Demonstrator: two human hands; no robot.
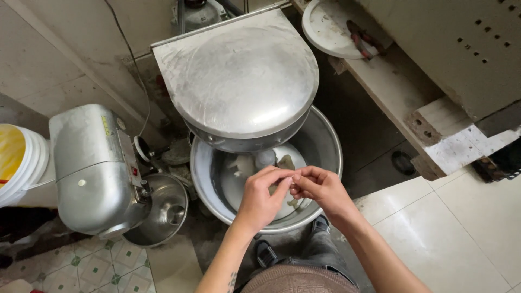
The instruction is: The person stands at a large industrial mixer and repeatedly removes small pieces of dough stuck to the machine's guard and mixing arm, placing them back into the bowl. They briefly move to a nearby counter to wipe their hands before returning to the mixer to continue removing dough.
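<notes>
Both hands over steel mixer bowl

hands – left hand and right hand fingertips touching | over mixer bowl

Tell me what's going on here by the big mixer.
A person stands over a large steel mixing bowl on a floor mixer, both hands together above it. The left hand and right hand meet at the fingertips, seemingly picking at something small; what it is cannot be made out. Dough scraps cling inside the bowl. A smaller mixer stands alongside.
</notes>
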